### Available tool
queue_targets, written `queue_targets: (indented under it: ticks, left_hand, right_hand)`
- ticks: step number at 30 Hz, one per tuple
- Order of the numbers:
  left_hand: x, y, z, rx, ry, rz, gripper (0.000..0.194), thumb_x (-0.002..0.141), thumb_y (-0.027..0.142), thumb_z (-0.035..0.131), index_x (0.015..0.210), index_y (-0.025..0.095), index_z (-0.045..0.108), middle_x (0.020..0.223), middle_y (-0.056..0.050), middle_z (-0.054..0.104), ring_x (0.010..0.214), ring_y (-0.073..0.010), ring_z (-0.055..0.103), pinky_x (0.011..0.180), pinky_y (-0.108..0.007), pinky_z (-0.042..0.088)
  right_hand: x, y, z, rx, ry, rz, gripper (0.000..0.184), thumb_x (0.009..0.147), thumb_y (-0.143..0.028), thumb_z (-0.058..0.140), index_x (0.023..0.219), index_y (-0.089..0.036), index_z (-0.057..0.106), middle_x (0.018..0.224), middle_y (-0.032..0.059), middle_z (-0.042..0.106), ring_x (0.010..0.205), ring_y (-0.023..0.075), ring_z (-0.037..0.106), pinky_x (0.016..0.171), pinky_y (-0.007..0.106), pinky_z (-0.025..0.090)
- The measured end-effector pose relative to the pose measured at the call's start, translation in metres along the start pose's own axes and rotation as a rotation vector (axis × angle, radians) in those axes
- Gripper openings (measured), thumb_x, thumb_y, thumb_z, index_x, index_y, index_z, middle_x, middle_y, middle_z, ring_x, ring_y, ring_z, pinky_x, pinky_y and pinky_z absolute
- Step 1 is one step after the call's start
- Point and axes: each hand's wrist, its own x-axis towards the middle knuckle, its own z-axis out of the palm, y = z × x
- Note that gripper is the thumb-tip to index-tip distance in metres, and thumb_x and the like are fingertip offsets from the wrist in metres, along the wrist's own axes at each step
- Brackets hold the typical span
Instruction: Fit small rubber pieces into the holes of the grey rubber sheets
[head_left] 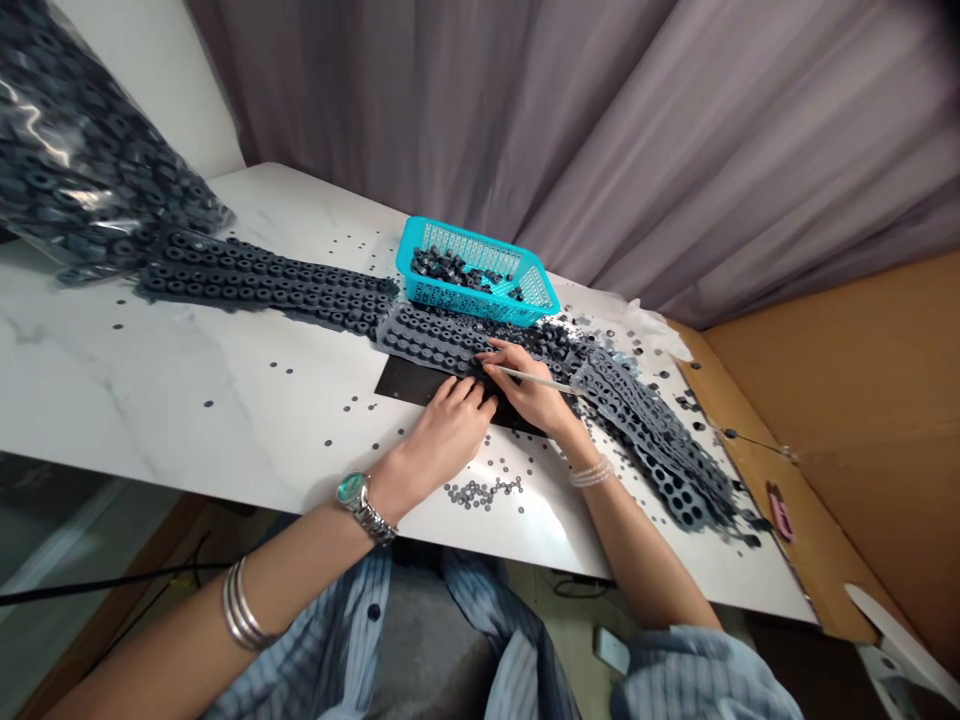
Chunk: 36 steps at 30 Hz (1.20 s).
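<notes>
My right hand [531, 392] is closed around a thin pale stick [536, 379], pen-like, its tip end near the sheet of dark grey rubber parts [431, 338]. Bent over the black mat [411, 382], my left hand [454, 425] has its fingertips resting by the sheet's near edge, fingers slightly apart. Rows of round, holed parts cover that sheet. To its left lies another sheet with similar rows [277, 285]. On the right, a stack of grey sheets with punched holes [652, 430] slants toward the table's edge.
Behind the sheets stands a turquoise basket [480, 240] with loose black parts. A clear bag of grey parts [82, 150] leans at the left. Small discs [480, 494] are scattered on the white table [247, 430]. A pink-handled cutter [780, 512] lies on brown board at right.
</notes>
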Motion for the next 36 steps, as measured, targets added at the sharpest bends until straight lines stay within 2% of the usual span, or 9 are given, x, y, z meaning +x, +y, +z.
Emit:
queue_targets:
  ticks: [8, 14, 18, 27, 36]
  left_hand:
    - [0.0001, -0.0006, -0.0001, 0.02, 0.007, 0.018, 0.035, 0.093, 0.013, 0.043, 0.124, 0.01, 0.057, 0.119, -0.017, 0.065, 0.119, -0.0268, 0.054, 0.103, -0.044, 0.039]
    - [0.0, 0.0007, -0.0006, 0.044, -0.015, 0.019, 0.035, 0.092, 0.012, 0.044, 0.124, 0.008, 0.057, 0.124, -0.019, 0.062, 0.123, -0.0276, 0.052, 0.104, -0.042, 0.038]
    - [0.0003, 0.0013, -0.0027, 0.059, -0.033, 0.023, 0.035, 0.092, 0.01, 0.043, 0.123, 0.007, 0.059, 0.125, -0.019, 0.062, 0.123, -0.0282, 0.053, 0.103, -0.041, 0.04]
    - [0.0004, 0.0007, -0.003, 0.047, -0.023, 0.031, 0.034, 0.092, 0.01, 0.043, 0.122, 0.007, 0.058, 0.119, -0.018, 0.065, 0.117, -0.0277, 0.056, 0.102, -0.042, 0.041]
    - [0.001, 0.0006, -0.0049, 0.044, -0.035, 0.034, 0.036, 0.091, 0.009, 0.043, 0.124, 0.008, 0.057, 0.122, -0.018, 0.063, 0.119, -0.0274, 0.054, 0.102, -0.042, 0.04]
  right_hand:
    - [-0.0017, 0.0013, 0.0023, -0.007, -0.006, -0.002, 0.019, 0.095, -0.039, 0.05, 0.099, -0.025, 0.061, 0.114, 0.008, 0.069, 0.13, 0.0234, 0.05, 0.104, 0.046, 0.046]
    - [0.0045, 0.0048, 0.0076, -0.078, 0.077, 0.001, 0.018, 0.095, -0.038, 0.048, 0.099, -0.025, 0.06, 0.114, 0.0083, 0.065, 0.121, 0.0222, 0.055, 0.1, 0.041, 0.047]
    - [0.0076, 0.0036, 0.0043, -0.087, 0.148, -0.011, 0.018, 0.096, -0.037, 0.046, 0.097, -0.025, 0.059, 0.113, 0.0083, 0.065, 0.125, 0.0222, 0.053, 0.101, 0.041, 0.047]
    - [-0.0016, -0.0015, 0.0009, -0.024, 0.009, -0.036, 0.017, 0.095, -0.038, 0.05, 0.097, -0.025, 0.06, 0.113, 0.0083, 0.068, 0.13, 0.0227, 0.05, 0.103, 0.045, 0.046]
    - [0.0024, 0.0018, 0.0075, -0.092, 0.033, -0.01, 0.017, 0.095, -0.035, 0.046, 0.098, -0.025, 0.059, 0.118, 0.0094, 0.063, 0.125, 0.0228, 0.053, 0.102, 0.043, 0.047]
